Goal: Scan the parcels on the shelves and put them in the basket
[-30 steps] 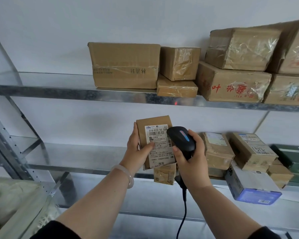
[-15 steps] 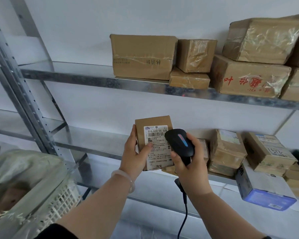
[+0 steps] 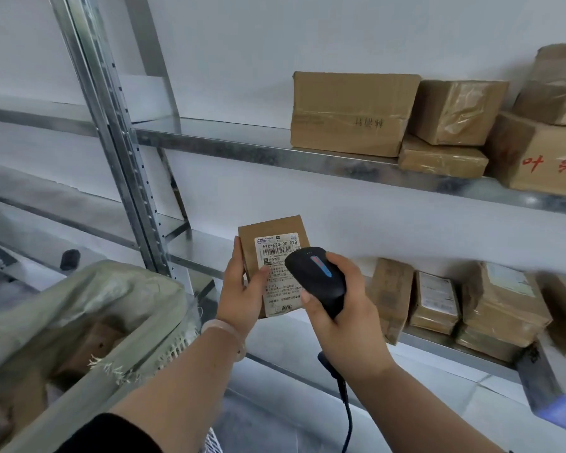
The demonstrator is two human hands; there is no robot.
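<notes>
**Item:** small brown parcel [image 3: 275, 266], white label toward the camera, held upright in the air. It was gripped by the left hand [image 3: 242, 289], fingers curled round its left edge and thumb on the label.

**In front of the parcel's right side:** black corded scanner [image 3: 317, 279], grasped in the clenched fingers of the right hand [image 3: 343, 325].

**Below-left of the parcel:** lined white basket [image 3: 177, 344], with brown contents dimly visible inside.

**Above-right of the parcel:** upper-shelf boxes [image 3: 350, 112].

**Right of the parcel, lower:** lower-shelf parcels [image 3: 435, 302].

**Status, as judged:** this parcel was at its scan and not yet in the basket. Many shelved parcels remained to scan.
</notes>
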